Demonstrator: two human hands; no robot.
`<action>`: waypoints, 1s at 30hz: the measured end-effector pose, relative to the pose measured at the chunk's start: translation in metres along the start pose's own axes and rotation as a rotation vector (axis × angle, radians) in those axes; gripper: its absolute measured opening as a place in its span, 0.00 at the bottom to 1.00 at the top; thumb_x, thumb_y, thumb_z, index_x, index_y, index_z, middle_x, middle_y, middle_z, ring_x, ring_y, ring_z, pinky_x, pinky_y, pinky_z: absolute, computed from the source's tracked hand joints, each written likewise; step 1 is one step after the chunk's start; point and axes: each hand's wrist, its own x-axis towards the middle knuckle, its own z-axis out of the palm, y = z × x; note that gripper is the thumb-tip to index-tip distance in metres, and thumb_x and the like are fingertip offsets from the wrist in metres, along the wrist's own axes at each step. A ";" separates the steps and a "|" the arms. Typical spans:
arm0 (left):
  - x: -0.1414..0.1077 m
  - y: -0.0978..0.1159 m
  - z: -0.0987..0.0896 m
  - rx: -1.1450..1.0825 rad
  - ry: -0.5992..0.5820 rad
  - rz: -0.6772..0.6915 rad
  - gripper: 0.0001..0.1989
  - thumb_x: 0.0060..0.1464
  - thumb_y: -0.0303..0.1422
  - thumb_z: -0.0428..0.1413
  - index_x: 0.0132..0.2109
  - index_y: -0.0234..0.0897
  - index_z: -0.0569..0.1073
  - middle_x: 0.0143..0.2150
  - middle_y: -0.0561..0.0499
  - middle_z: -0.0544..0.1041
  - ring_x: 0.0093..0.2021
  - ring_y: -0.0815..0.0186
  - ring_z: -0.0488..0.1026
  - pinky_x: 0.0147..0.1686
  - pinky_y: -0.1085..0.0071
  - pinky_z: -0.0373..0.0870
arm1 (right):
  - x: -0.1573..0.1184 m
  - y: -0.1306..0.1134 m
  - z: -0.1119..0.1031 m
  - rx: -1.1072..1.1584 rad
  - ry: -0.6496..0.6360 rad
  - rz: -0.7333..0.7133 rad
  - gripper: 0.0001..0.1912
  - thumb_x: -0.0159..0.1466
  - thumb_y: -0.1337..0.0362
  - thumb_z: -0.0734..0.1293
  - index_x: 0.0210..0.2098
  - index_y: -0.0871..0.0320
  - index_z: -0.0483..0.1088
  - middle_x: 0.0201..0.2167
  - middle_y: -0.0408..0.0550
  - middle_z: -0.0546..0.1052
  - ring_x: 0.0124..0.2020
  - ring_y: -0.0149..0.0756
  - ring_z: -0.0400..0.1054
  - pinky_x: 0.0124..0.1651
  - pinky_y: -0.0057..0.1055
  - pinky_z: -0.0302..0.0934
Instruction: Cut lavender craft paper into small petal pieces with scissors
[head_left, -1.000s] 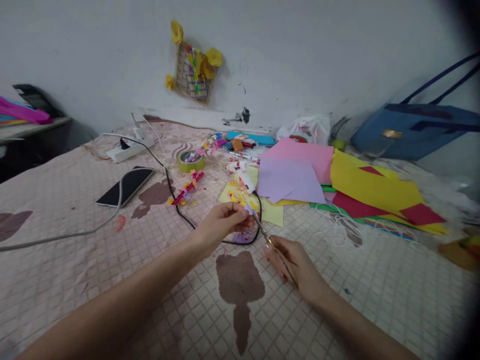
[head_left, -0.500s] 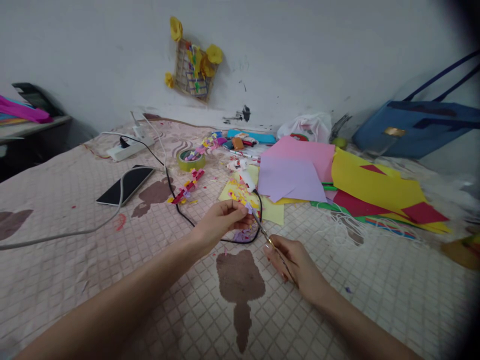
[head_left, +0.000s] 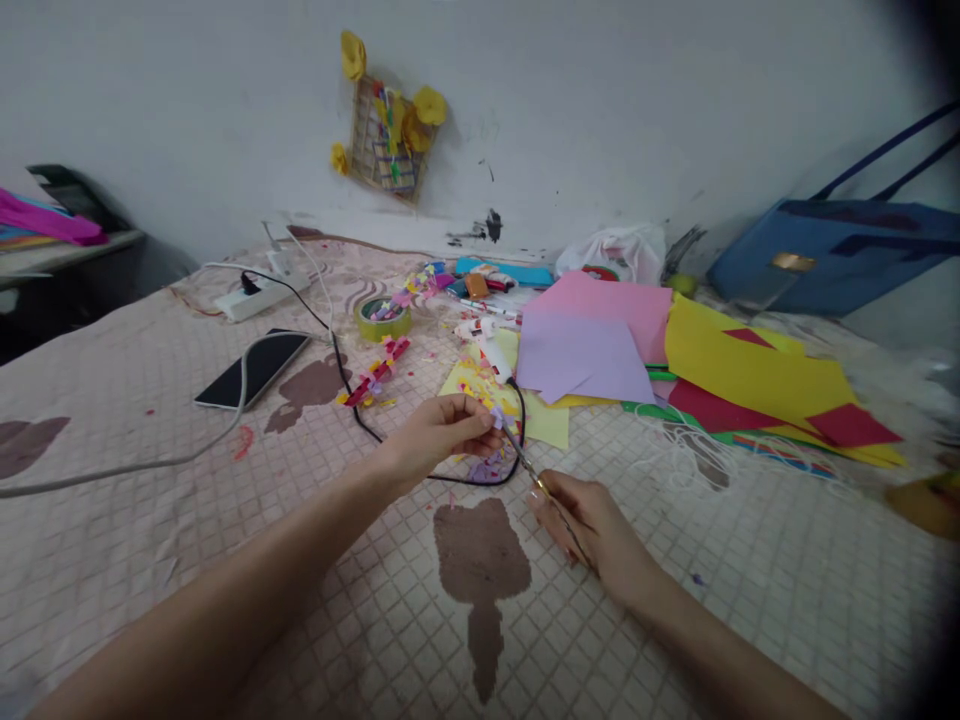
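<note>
Near the middle, my left hand (head_left: pixel 459 428) pinches a small purple paper piece (head_left: pixel 497 416). My right hand (head_left: pixel 585 520) is closed around a slim metal tool (head_left: pixel 529 468) with a gold-coloured middle, which looks like small scissors or tweezers. Its tip meets the purple piece at my left fingertips. Just beyond the hands, a white glue gun (head_left: pixel 491 358) lies on pale yellow paper (head_left: pixel 551 420) strewn with small yellow, pink and purple scraps. Farther left lies a red strip with small paper flowers (head_left: pixel 376 372).
A phone (head_left: pixel 251 370), power strip (head_left: pixel 262 298) and cables lie left. Green tape (head_left: pixel 383 320) stands behind the strip. Purple sheets (head_left: pixel 585 355), yellow sheets (head_left: pixel 750 370) and white string (head_left: pixel 694 450) lie right, with a blue bag (head_left: pixel 832 250) behind.
My left hand has shifted very slightly left at the purple piece. My right hand and the tool are almost unmoved.
</note>
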 end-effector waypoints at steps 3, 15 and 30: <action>0.001 0.002 -0.004 0.010 -0.039 -0.018 0.10 0.47 0.34 0.59 0.31 0.31 0.68 0.28 0.49 0.75 0.29 0.71 0.73 0.33 0.73 0.67 | 0.000 0.001 0.000 -0.006 -0.010 -0.009 0.19 0.61 0.53 0.57 0.19 0.56 0.53 0.13 0.37 0.56 0.17 0.27 0.50 0.18 0.23 0.45; 0.002 0.006 -0.011 0.024 -0.088 -0.038 0.11 0.44 0.35 0.61 0.30 0.31 0.70 0.29 0.47 0.77 0.29 0.71 0.73 0.35 0.72 0.68 | 0.000 0.003 0.001 0.019 -0.025 0.001 0.20 0.61 0.52 0.57 0.19 0.56 0.53 0.15 0.37 0.55 0.17 0.26 0.49 0.17 0.23 0.45; 0.000 0.003 -0.003 0.009 -0.036 -0.013 0.10 0.46 0.34 0.60 0.30 0.31 0.68 0.28 0.49 0.75 0.29 0.71 0.73 0.33 0.73 0.67 | 0.000 0.000 0.001 0.059 -0.020 0.014 0.21 0.61 0.50 0.55 0.19 0.56 0.53 0.13 0.37 0.56 0.16 0.26 0.49 0.17 0.23 0.44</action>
